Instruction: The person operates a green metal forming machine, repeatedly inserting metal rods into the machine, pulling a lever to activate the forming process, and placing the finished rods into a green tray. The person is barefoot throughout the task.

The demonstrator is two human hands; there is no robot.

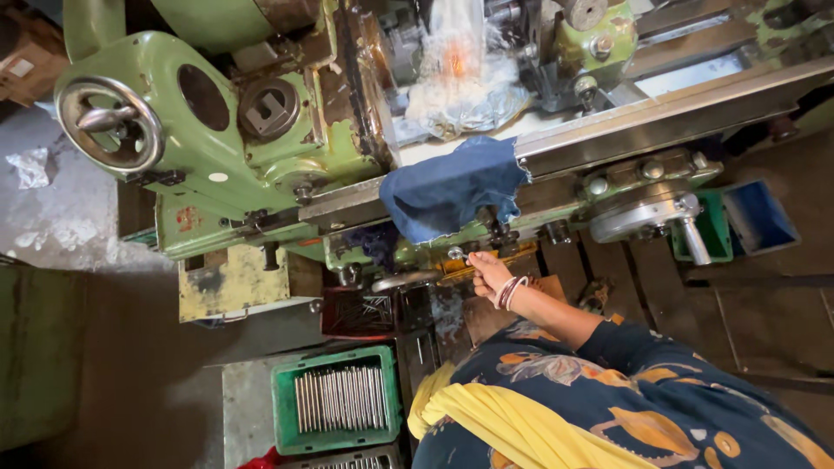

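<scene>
Fingers of the right hand (488, 271) curl around a small metal handle (458, 254) low on the front of the big green machine (261, 148). The hand is closed on the handle, with bangles on the wrist just behind it. The other hand cannot be seen here.

The handle sits just under a blue cloth (452, 191) that hangs over the edge of the machine. Its long side looks like it runs across the picture, with the knob end pointing left, away from the wrist. It is small and partly hidden by the fingers, so this is hard to be sure of.

Some things could go wrong, I think. The cloth hangs very close to the handle, so it might get caught if the handle turns. The bangles and the loose yellow scarf (512, 426) are also near the moving parts and might snag. The grip is only on the tip, so the fingers could slip off.

A green crate (287, 391) full of thin metal rods (340, 398) stands on the floor below, well apart from the hand. A big round wheel (110, 124) is far to the left. A silver wheel (647, 217) is to the right.
</scene>
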